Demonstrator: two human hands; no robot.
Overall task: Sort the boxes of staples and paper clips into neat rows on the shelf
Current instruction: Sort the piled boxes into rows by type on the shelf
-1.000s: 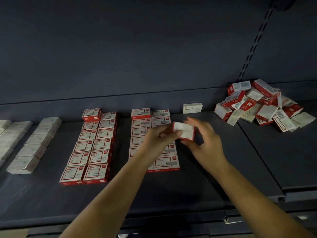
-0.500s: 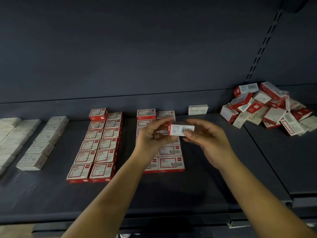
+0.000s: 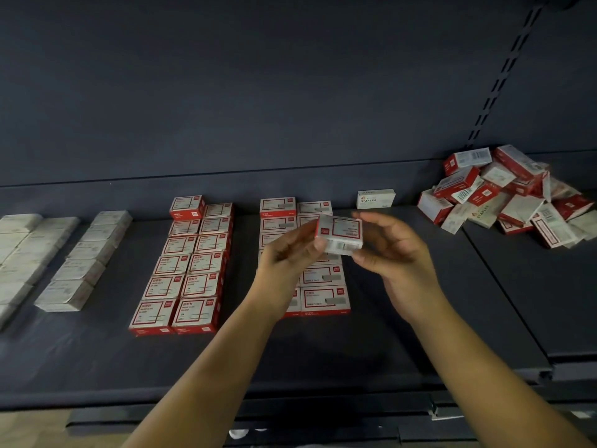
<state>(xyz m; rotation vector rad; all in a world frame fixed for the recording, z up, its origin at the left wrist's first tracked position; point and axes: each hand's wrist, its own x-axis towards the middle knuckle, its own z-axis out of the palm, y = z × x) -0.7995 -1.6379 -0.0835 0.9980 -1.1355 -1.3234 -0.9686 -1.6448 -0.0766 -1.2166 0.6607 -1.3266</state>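
A small red-and-white box (image 3: 340,233) is held in the air above the shelf (image 3: 323,357). My left hand (image 3: 287,257) pinches its left end and my right hand (image 3: 394,253) holds its right end. Directly beneath lie two rows of red-and-white boxes (image 3: 324,299), partly hidden by my hands. Another double row of red boxes (image 3: 190,270) lies to the left. A loose pile of mixed boxes (image 3: 504,195) sits at the right.
Rows of pale grey-white boxes (image 3: 77,263) line the shelf's left part. One white staples box (image 3: 375,198) stands alone against the back wall. A seam (image 3: 504,295) divides this shelf from the neighbouring one at the right.
The box has been turned in my hands: first its flat face showed, then its barcoded side, now its red-framed label faces up. Both hands stay above the middle rows.
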